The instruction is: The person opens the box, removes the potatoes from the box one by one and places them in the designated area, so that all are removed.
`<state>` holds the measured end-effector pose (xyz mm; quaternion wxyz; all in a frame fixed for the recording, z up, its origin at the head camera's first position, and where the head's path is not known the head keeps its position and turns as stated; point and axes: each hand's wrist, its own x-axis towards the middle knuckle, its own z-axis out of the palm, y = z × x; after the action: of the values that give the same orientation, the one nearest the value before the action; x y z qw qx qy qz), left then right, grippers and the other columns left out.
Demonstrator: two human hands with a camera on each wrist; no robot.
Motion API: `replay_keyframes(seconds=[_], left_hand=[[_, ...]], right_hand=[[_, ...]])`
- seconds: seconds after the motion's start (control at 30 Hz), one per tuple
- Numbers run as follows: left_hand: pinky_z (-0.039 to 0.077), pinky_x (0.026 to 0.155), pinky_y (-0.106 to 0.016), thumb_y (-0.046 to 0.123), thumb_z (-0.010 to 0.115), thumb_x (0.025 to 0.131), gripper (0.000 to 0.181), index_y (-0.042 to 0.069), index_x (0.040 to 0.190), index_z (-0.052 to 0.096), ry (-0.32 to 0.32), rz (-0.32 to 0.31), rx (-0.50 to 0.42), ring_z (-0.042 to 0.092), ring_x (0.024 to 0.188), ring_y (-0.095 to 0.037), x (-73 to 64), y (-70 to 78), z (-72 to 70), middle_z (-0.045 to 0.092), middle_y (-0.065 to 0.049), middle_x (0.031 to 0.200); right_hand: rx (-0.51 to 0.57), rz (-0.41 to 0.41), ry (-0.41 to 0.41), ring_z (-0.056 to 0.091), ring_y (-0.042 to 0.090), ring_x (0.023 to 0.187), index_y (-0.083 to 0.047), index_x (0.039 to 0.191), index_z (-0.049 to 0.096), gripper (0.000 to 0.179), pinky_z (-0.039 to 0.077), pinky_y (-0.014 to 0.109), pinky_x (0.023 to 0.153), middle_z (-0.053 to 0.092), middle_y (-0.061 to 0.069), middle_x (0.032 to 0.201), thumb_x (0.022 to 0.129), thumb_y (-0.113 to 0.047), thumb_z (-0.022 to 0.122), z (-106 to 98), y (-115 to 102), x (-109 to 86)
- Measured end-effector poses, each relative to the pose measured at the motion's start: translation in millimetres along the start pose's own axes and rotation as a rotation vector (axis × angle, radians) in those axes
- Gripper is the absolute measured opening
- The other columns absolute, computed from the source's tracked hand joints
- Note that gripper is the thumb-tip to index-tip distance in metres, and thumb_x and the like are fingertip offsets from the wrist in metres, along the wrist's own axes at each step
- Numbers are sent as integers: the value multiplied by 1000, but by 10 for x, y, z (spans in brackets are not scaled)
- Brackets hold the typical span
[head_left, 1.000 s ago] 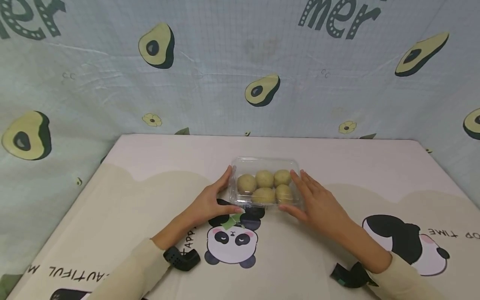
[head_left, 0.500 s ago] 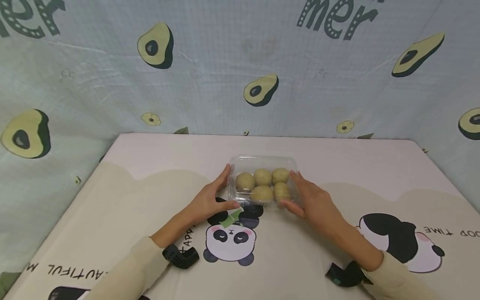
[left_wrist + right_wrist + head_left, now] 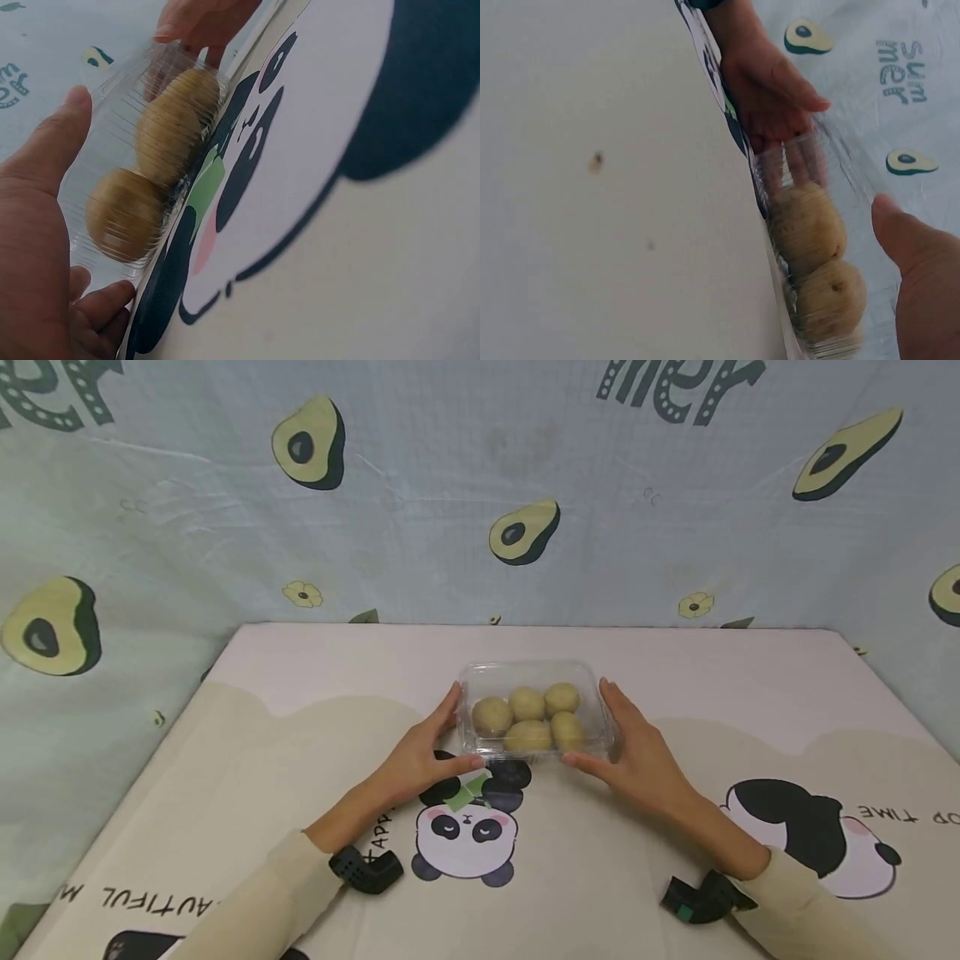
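A clear plastic box sits near the middle of the table in the head view. Several round yellowish-brown pieces, like small potatoes, lie inside it. My left hand grips the box's left end, thumb along the near side and fingers at the left wall. At the opposite end, my right hand holds the right wall, with its thumb at the near corner. Ridged walls of the box and the potatoes show between the hands in the left wrist view. In the right wrist view, more potatoes appear beside my right thumb.
A pale cloth with printed pandas covers the table. Behind it hangs a curtain printed with avocados. Black wrist devices sit at both cuffs.
My right hand's fingers have shifted from over the box's right top edge to its right side. The left hand keeps its hold. The view has tilted slightly.
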<state>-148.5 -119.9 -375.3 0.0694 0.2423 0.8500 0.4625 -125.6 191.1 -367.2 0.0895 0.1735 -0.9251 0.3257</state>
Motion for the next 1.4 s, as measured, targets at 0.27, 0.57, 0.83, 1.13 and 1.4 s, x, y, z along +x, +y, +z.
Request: replay_keyframes(seconds=[0.27, 0.57, 0.83, 1.13, 1.4], left_hand=[[24, 112, -49, 37, 76, 81, 102, 14, 155, 9, 0, -10, -11, 36, 135, -29, 36, -16, 15, 23, -12, 155], [23, 113, -49, 30, 79, 78, 102, 18, 155, 12, -1, -18, -87, 36, 136, -26, 62, -2, 87, 22, -6, 156], [24, 113, -45, 27, 82, 76, 105, 19, 155, 13, -13, -29, -156, 33, 137, -24, 42, 32, 73, 19, 2, 157], [26, 112, -44, 25, 81, 77, 102, 19, 155, 15, 15, -31, -189, 31, 138, -25, 28, 34, 0, 20, 3, 157], [21, 114, -48, 26, 76, 82, 95, 15, 154, 17, 5, -14, -205, 24, 141, -29, 38, 44, -2, 19, -1, 157]], right_hand=[[222, -9, -20, 32, 27, 137, -14, 154, 18, 98, 32, 36, 108, 20, 5, 156, 79, -28, 80, -1, 68, -5], [381, 54, 46, 20, 17, 142, -20, 153, 22, 92, 24, 12, 107, 22, -1, 156, 81, -18, 78, 55, 56, -96], [169, -57, 220, 51, 30, 122, -11, 146, 41, 84, 43, 19, 95, 48, 10, 140, 73, -18, 81, 87, 101, -109], [7, -252, 288, 60, 39, 107, 7, 135, 48, 78, 52, 54, 82, 56, 24, 127, 75, -33, 77, 97, 102, 20], [-65, -299, 290, 63, 42, 97, 12, 131, 50, 85, 54, 52, 75, 59, 28, 119, 87, -61, 56, 94, 82, 79]])
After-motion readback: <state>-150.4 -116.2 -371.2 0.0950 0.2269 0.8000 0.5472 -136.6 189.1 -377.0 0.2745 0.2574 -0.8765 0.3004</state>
